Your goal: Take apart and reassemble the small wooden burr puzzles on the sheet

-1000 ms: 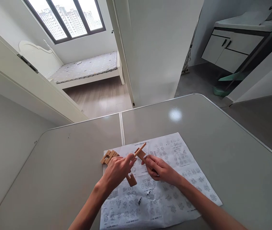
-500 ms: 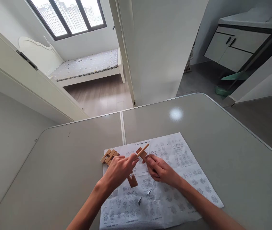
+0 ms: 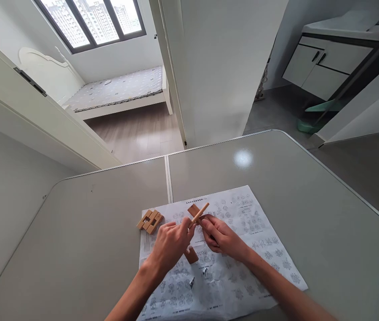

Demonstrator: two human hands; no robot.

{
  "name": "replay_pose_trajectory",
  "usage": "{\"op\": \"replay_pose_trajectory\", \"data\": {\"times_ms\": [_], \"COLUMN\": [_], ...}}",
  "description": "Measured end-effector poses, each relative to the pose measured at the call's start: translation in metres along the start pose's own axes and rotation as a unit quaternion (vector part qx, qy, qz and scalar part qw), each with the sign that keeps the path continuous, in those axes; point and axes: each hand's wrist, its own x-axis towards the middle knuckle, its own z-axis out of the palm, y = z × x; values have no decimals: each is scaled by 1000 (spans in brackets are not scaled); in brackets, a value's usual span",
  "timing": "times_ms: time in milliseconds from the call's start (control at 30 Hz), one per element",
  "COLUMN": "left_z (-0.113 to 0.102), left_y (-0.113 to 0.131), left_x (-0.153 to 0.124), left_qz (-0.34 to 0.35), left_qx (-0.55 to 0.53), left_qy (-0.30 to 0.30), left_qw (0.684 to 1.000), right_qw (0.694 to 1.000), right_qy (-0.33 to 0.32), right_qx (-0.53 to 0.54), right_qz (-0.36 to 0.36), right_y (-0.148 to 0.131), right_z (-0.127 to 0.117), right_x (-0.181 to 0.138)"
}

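My left hand point(image 3: 171, 244) is closed around a long notched wooden bar point(image 3: 199, 214), whose lower end point(image 3: 191, 255) pokes out below the fingers. My right hand point(image 3: 221, 236) pinches a second wooden piece point(image 3: 194, 209) that crosses the bar near its upper tip. Both hands hover just above a printed instruction sheet point(image 3: 253, 232) spread on the grey table point(image 3: 85, 240). A small cluster of loose wooden puzzle pieces point(image 3: 150, 220) lies at the sheet's upper left corner, to the left of my left hand.
The table has a seam point(image 3: 167, 178) down its middle and rounded far corners. Beyond its far edge are a white wall panel point(image 3: 216, 67), a bedroom with a bed point(image 3: 116, 93) and a cabinet point(image 3: 323, 67) at the right. Two small dark bits point(image 3: 192, 281) lie on the sheet.
My left hand has shifted slightly right and nearer, so the bar's lower end shows less. The bar and the right hand's piece stay crossed. The view has drifted a little.
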Motion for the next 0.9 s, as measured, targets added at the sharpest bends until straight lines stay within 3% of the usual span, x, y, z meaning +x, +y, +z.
{"op": "replay_pose_trajectory", "data": {"times_ms": [267, 633, 900], "left_z": [-9, -10, -10], "left_y": [-12, -6, -5], "left_x": [4, 5, 6], "left_qz": [31, 43, 50], "left_qx": [-15, -23, -22], "left_qy": [-36, 8, 5], "left_qw": [999, 999, 998], "right_qw": [1000, 1000, 1000], "right_qy": [-1, 5, 9], "right_qx": [2, -1, 4], "right_qz": [9, 0, -6], "right_y": [-3, -3, -2], "right_z": [3, 4, 4], "right_x": [-2, -2, -2]}}
